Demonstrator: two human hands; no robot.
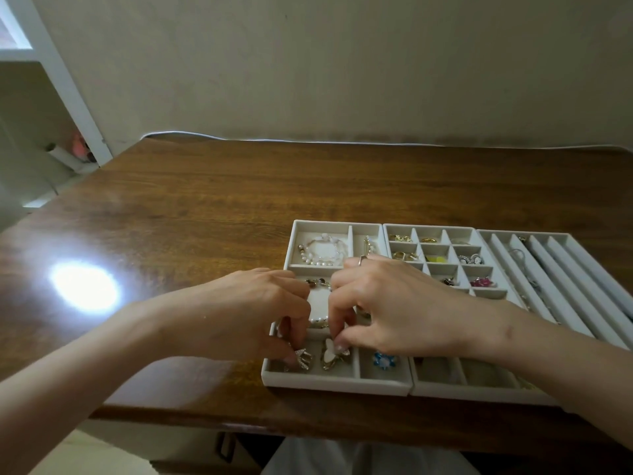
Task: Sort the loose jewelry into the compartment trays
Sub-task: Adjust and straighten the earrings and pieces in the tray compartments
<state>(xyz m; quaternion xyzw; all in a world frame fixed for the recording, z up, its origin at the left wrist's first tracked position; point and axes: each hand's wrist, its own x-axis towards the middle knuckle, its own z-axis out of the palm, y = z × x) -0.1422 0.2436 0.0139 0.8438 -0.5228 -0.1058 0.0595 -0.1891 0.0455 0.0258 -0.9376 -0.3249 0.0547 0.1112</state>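
Note:
Three pale grey compartment trays stand side by side on the wooden table. Over the left tray (337, 380) both hands work in its front left compartment. My left hand (250, 310) pinches a silver rhinestone brooch (303, 358) with its fingertips. My right hand (387, 303), a ring on one finger, pinches a white and gold brooch (331, 354) beside it. A blue flower brooch (383, 361) lies in the front right compartment. A pearl bracelet (322, 250) fills the back left compartment. The middle compartments are mostly hidden by my hands.
The middle tray (397, 228) holds gold rings, a yellow piece (436, 258) and a pink piece (481, 282) in small squares. The right tray (561, 269) has long slots with thin chains. A lamp glare (84, 286) shines on the table left of my hands.

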